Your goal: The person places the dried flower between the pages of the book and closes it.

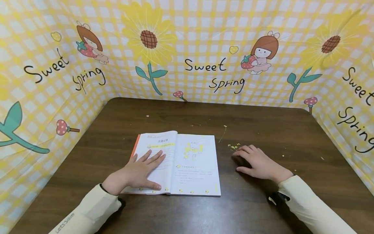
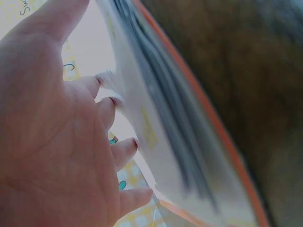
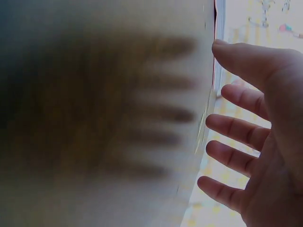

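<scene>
An open book (image 1: 194, 169) with an orange cover edge lies on the brown table, its pages printed with text and yellow drawings. My left hand (image 1: 143, 170) rests on the left page with fingers spread; in the left wrist view the fingertips (image 2: 124, 150) meet the white page (image 2: 137, 113). To the right of the book, my right hand (image 1: 254, 162) is low over the table with relaxed fingers and nothing in them. Small yellowish dried bits (image 1: 233, 147) lie just beyond its fingertips. The right wrist view shows that hand (image 3: 255, 127) beside the table surface.
A thin dried stem (image 1: 224, 133) lies beyond the book's right corner, and small pale specks (image 1: 147, 116) dot the brown table (image 1: 263, 123). Yellow checked cloth (image 1: 204, 39) with flower and girl prints walls off the back and both sides.
</scene>
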A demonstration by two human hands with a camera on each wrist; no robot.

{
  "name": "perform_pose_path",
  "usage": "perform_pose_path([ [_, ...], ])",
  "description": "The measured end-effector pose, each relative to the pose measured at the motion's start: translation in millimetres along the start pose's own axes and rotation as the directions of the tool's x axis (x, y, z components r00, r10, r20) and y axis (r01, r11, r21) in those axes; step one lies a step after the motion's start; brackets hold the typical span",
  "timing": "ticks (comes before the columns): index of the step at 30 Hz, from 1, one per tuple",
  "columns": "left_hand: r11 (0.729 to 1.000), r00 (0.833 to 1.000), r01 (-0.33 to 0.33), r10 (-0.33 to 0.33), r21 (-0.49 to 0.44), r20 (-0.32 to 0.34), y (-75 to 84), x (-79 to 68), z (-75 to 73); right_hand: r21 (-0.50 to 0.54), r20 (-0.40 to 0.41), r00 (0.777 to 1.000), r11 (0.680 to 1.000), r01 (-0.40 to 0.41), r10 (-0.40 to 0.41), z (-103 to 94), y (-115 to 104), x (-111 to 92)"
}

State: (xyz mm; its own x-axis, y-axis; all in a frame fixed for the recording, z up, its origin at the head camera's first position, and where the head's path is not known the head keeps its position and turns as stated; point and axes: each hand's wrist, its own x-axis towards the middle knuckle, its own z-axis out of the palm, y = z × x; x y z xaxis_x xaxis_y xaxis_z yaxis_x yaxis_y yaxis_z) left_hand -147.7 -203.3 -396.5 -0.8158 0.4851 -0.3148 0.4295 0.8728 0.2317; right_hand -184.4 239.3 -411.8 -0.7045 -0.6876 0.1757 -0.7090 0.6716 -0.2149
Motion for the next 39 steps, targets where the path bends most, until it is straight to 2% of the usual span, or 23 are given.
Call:
perform_pose_path([
  [5, 1.000, 1.000, 0.006, -0.006, -0.006, 0.003, -0.7, 0.1, 1.0, -0.006, -0.020, 0.998, 0.998, -0.063, 0.063, -2.8, 15, 5],
  [8, 1.000, 1.000, 0.011, -0.011, -0.004, 0.006, -0.6, -0.3, 0.9, -0.005, -0.025, 0.991, 0.992, -0.129, 0.129, -3.0, 22, 10],
  [14, 1.000, 1.000, 0.012, -0.012, 0.001, 0.003, -1.4, 0.6, 2.5, 0.028, 0.009, 0.956, 0.956, -0.292, 0.292, -2.6, 28, 21],
  [18, 1.000, 1.000, 0.012, -0.012, 0.002, 0.005, -1.7, 1.2, 3.2, 0.054, 0.023, 0.932, 0.931, -0.362, 0.361, -1.3, 28, 27],
  [26, 1.000, 1.000, 0.008, -0.008, -0.006, 0.004, 0.0, -0.1, 1.1, 0.071, -0.007, 0.914, 0.912, -0.404, 0.406, 0.2, 28, 35],
  [39, 1.000, 1.000, 0.008, -0.008, -0.013, -0.002, 0.1, -0.4, 1.0, 0.172, 0.006, 0.907, 0.893, -0.415, 0.420, -2.9, 29, 40],
])
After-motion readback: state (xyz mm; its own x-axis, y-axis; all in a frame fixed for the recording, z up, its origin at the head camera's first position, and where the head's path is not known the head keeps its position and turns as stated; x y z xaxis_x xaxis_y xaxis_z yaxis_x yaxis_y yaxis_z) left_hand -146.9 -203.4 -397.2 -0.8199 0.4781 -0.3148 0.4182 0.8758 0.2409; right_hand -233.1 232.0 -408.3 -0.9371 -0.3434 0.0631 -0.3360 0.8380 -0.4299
